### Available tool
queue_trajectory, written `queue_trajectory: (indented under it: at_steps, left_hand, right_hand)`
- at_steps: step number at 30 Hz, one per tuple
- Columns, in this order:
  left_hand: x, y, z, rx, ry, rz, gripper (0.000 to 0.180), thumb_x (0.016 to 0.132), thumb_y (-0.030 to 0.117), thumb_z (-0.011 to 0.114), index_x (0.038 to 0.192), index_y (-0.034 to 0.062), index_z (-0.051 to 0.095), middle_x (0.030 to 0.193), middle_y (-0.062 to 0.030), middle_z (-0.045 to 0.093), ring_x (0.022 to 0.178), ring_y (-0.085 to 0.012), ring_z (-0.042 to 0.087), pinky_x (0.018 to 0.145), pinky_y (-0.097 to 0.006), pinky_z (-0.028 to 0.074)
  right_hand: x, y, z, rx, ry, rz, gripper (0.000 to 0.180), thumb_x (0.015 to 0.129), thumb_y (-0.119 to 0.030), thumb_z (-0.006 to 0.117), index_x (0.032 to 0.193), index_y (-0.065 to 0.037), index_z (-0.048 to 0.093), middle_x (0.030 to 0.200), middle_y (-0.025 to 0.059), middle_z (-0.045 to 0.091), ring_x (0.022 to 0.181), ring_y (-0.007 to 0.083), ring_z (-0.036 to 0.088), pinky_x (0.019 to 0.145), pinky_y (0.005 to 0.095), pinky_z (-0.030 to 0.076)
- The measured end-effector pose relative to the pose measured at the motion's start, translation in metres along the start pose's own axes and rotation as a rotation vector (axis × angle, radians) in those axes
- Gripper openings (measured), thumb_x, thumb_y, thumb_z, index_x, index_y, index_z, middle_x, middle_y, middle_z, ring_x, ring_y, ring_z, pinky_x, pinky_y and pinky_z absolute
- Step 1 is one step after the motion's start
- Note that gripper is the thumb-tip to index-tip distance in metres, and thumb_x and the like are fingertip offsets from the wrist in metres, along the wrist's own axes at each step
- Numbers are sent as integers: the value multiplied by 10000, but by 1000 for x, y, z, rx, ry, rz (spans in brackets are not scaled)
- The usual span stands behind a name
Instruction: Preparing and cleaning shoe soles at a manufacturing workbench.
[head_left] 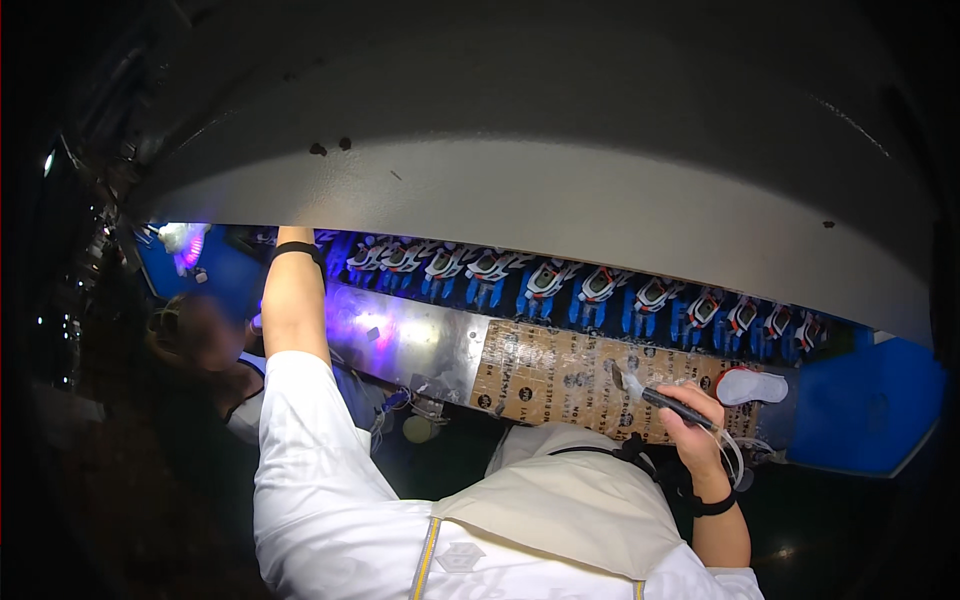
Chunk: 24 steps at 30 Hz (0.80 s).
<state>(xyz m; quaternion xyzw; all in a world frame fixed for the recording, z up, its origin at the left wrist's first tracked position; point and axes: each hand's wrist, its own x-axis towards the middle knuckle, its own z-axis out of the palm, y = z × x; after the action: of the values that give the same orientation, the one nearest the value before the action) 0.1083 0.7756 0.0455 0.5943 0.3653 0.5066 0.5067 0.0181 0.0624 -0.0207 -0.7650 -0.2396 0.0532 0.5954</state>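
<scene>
Over printed cardboard (540,375), the right hand (699,424) holds 1 black-handled tool (660,399).

Kinda huge grey metal hood (520,175) up top, angular blue panel (868,408) far right, co-worker (234,378) in white at left.

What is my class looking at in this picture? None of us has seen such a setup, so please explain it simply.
No machine arm here: these are a person's bare arms, seen from a wide fisheye camera on their head, looking down, so straight edges bend. The right hand grips a black-handled tool over printed brown cardboard. A pale sole-shaped piece lies nearby, to the right. The left arm reaches up; its hand is hidden by the grey panel. Beneath that panel, shoe-like pieces stand in a row on blue supports.
</scene>
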Motion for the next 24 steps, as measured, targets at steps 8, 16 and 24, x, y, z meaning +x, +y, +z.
queue_trajectory:
  at_steps: [8, 16, 24]
  left_hand:
    - [-81, -25, -32, -461, -165, 132, 251, 1010, 126, 601, 1209, -24, 574, 1057, -146, 699, 981, -298, 715, 765, -442, 632]
    - [-358, -43, -51, -581, -719, -702, 315, 991, 197, 591, 1172, -47, 673, 1091, -163, 746, 982, -265, 738, 909, -400, 587]
    - [-471, -6, -61, -907, -1144, -1228, 996, 950, 855, 184, 1564, 101, 396, 1479, -247, 533, 1281, -439, 595, 1101, -627, 459]
  right_hand:
    - [16, 30, 12, 232, 139, 213, 238, 880, -122, 747, 1074, 16, 746, 931, 26, 712, 813, 101, 592, 777, 258, 472]
    - [34, 22, 18, 448, 127, 170, 250, 907, -134, 734, 1108, 14, 736, 977, 22, 729, 877, 94, 621, 828, 254, 483]
    - [50, -12, 40, 376, -127, 95, 224, 883, -68, 736, 1096, -5, 760, 963, 33, 732, 850, 93, 624, 774, 257, 495]
